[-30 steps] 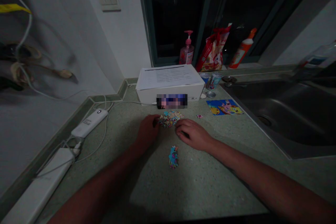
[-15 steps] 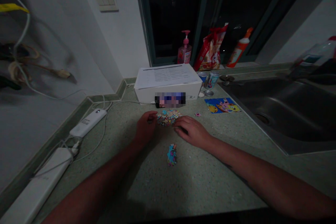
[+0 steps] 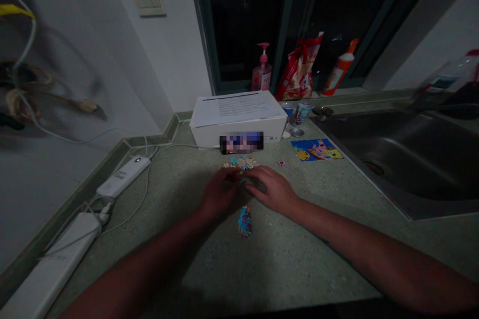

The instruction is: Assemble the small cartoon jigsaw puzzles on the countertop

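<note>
Beside jigsaw-piece pile point(image 3: 245, 162) with left hand point(image 3: 220, 192), right hand point(image 3: 275, 189) half-curled; cannot tell grip. Could scatter it by brushing knuckles through.

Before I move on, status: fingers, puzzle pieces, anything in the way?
Left fingers and right fingers close together at near side of puzzle pile; grip unclear. Blue cluster nearer the wearer. Pile partly hidden by fingers; white box behind it.

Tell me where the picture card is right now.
In the head view, the card lies right of centre on the counter, between the lone puzzle piece on its left and the sink on its right.
</note>
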`<state>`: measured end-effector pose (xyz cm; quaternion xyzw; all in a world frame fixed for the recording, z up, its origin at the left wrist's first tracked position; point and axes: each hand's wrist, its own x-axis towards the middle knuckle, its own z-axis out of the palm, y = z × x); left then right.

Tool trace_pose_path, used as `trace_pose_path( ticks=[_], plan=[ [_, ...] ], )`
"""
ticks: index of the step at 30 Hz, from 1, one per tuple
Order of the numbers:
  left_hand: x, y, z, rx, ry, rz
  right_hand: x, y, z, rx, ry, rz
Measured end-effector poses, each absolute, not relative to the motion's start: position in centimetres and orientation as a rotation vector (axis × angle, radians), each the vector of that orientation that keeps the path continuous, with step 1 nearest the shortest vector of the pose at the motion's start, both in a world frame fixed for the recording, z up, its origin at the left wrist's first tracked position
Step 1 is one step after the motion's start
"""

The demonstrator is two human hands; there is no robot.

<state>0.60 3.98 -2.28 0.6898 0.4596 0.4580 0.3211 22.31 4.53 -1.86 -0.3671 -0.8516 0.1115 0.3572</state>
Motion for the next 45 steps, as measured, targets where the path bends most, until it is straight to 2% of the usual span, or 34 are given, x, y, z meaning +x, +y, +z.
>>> trace_pose_path(
  ticks=[7, 23, 36, 45],
  plan=[
    [0.4, 3.7, -2.8, 1.8, 1.12, 1.158, 22.5, 4.8, -2.2, -0.831, -2.284, 0.17],
    [0.1, 4.0, -2.7, 1.556, 0.964, 1.125, 22.7, 4.7, -2.0, -0.791, -2.31, 0.226],
    [-1.8, 5.8, -2.7, 1.665, 1.455, 1.333, 23.6, 3.9, -2.1, -0.781, -2.288, 0.385],
    [-1.7, 6.0, -2.6, 2.17, 1.582, 0.999, 23.4, 2.3, -1.7, -0.651, -2.445, 0.519]
  ],
)
